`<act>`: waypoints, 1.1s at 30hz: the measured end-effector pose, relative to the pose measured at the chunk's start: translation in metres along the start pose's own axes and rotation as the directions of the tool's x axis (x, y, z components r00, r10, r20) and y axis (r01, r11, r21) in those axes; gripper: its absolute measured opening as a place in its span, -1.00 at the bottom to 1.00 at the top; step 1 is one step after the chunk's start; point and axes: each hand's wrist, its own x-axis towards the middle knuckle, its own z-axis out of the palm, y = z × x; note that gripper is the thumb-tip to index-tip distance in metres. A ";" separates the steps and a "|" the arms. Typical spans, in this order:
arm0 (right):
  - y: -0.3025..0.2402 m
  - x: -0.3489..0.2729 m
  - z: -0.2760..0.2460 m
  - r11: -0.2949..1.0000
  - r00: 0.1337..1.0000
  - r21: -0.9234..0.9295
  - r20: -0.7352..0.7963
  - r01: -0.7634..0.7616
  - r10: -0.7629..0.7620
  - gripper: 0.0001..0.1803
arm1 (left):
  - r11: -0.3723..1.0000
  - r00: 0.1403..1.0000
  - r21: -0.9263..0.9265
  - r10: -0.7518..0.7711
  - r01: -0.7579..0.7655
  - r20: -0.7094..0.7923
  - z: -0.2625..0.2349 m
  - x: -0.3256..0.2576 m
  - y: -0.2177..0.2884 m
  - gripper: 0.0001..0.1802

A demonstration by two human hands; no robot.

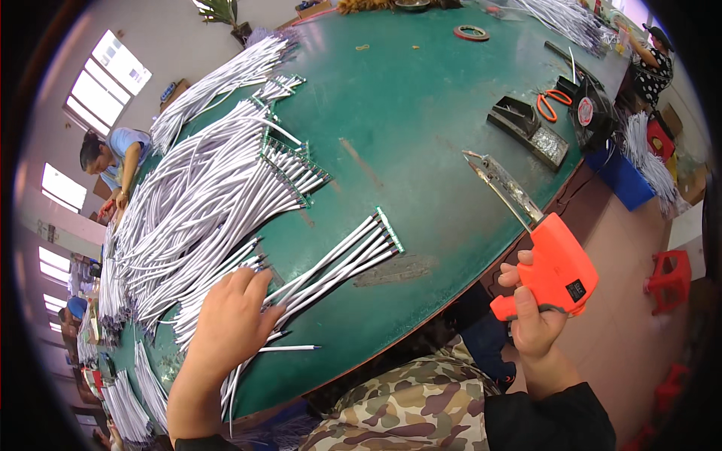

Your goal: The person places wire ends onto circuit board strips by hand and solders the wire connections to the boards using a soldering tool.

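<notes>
My right hand (535,319) grips an orange-red soldering gun (560,267), its metal tip pointing up and left above the table's edge. At the left, my left hand (233,312) is closed over white cables (203,319), fingers bent down and thumb to the right; its fingertips are partly hidden. Just right of it, several white cables (331,259) run up to a narrow green circuit strip (389,229), joined along its edge. One loose white cable (289,348) lies below my thumb.
A large heap of white cables (203,188) with green strips covers the table's left side. A black metal holder (529,131), orange-handled scissors (553,104) and a tape roll (471,33) lie on the green tabletop (398,98). A co-worker (120,161) sits at the far left.
</notes>
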 end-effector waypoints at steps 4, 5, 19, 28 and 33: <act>0.010 -0.003 0.000 1.000 0.999 0.021 0.043 0.014 -0.015 -0.57 | 0.943 0.959 -0.187 0.259 -0.277 -0.113 0.024 0.043 0.031 -0.60; 0.010 -0.003 0.000 1.000 0.999 0.021 0.050 0.010 -0.011 -0.57 | 0.912 0.928 -0.187 0.341 -0.366 -0.151 0.035 0.054 0.040 -0.63; 0.010 -0.006 -0.006 1.000 0.992 -0.005 0.123 -0.002 0.003 -0.55 | 0.881 0.941 -0.329 0.321 -0.340 -0.110 0.061 0.065 0.048 -0.77; 0.011 -0.009 0.003 1.000 0.990 -0.008 0.139 -0.002 0.003 -0.56 | 0.872 0.985 -0.477 0.028 -0.108 -0.171 0.076 0.104 0.040 -0.72; 0.010 -0.011 0.000 0.999 0.989 -0.040 0.146 0.007 -0.001 -0.55 | 0.872 0.999 -0.488 0.043 -0.025 0.025 0.067 0.126 0.038 -0.70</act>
